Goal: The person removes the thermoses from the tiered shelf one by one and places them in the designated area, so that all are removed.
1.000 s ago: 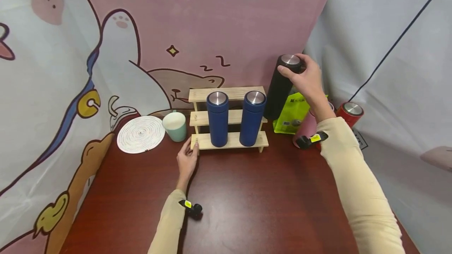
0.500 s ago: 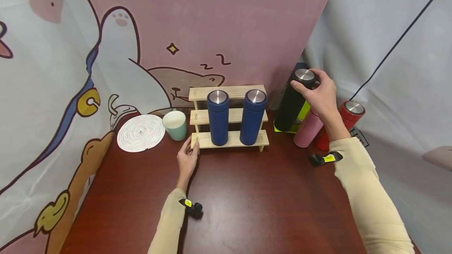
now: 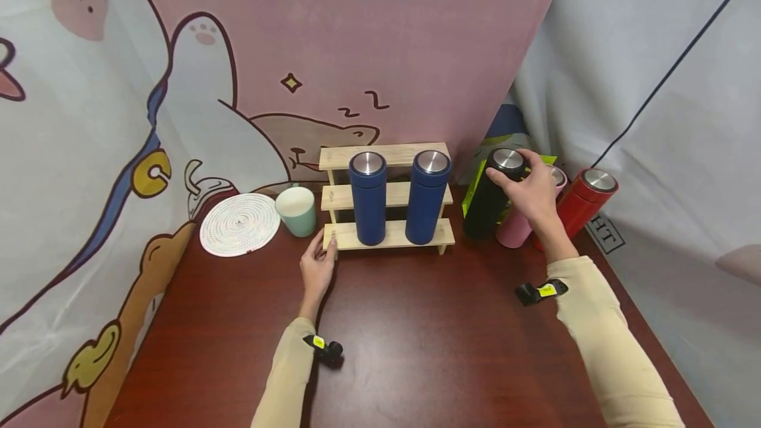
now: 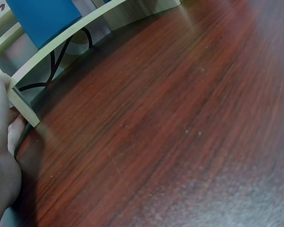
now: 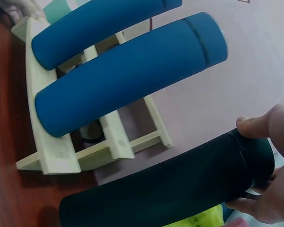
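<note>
My right hand (image 3: 535,193) grips a black thermos (image 3: 489,207) near its steel-topped lid, thumb on one side and fingers on the other. The thermos leans slightly, just right of the wooden three-step rack (image 3: 394,233). At the rack's front left corner, my left hand (image 3: 317,271) pinches the end of the lowest step; the left wrist view shows the thumb at that corner (image 4: 10,81). Two blue thermoses, one on the left (image 3: 370,207) and one on the right (image 3: 426,207), stand upright on the lowest step.
Behind the black thermos are a yellow-green bag (image 3: 472,191) and a dark blue item (image 3: 507,121) at the wall. A pink thermos (image 3: 514,226) and a red thermos (image 3: 585,200) stand to the right. Left of the rack are a mint mug (image 3: 299,215) and a round white woven mat (image 3: 240,224).
My right hand has brought the black thermos from beside the rack's back right, rightward and then forward, lower in view. The dark blue item behind is now uncovered. My left hand stays put.
</note>
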`<act>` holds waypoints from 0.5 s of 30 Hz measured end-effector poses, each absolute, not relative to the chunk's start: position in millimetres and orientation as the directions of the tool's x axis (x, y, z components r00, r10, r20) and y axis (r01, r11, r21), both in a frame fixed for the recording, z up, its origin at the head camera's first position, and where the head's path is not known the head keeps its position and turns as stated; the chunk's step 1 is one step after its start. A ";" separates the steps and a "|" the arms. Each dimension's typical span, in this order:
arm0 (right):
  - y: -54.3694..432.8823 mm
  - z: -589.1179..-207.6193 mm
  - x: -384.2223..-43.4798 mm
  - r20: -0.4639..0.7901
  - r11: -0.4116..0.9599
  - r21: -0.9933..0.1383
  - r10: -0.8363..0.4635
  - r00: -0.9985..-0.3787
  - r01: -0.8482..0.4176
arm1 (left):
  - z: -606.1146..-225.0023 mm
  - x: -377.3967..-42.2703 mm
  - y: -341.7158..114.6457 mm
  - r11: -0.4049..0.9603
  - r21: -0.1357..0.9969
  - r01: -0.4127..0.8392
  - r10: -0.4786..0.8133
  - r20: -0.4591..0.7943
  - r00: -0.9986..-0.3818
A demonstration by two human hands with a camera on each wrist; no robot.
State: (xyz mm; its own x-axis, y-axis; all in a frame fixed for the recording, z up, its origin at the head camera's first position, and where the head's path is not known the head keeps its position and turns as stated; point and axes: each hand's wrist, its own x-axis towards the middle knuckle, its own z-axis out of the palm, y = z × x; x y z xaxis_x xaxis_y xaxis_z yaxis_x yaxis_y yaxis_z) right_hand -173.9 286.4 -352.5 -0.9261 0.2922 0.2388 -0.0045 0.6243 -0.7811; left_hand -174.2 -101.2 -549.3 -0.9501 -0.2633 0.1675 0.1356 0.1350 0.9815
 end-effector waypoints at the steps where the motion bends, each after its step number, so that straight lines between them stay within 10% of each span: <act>1: 286.1 -355.7 -174.1 0.244 0.629 -0.777 0.288 -0.926 -0.009 | -545.7 -172.4 -100.8 0.141 0.980 0.141 -0.263 0.174 -0.949; 15: 284.5 -395.0 -182.2 0.266 0.633 -0.774 0.324 -0.908 0.000 | -544.4 -170.7 -98.3 0.181 0.974 0.136 -0.292 0.185 -0.938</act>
State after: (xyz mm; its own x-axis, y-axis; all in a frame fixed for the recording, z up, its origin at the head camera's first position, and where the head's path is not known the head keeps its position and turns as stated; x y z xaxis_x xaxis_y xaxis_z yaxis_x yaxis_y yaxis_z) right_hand -182.2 284.5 -395.0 -0.9079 0.3242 0.2656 -0.0002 0.6335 -0.7738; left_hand -170.7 -98.3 -544.4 -0.9383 -0.2921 0.1850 0.1356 0.1814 0.9740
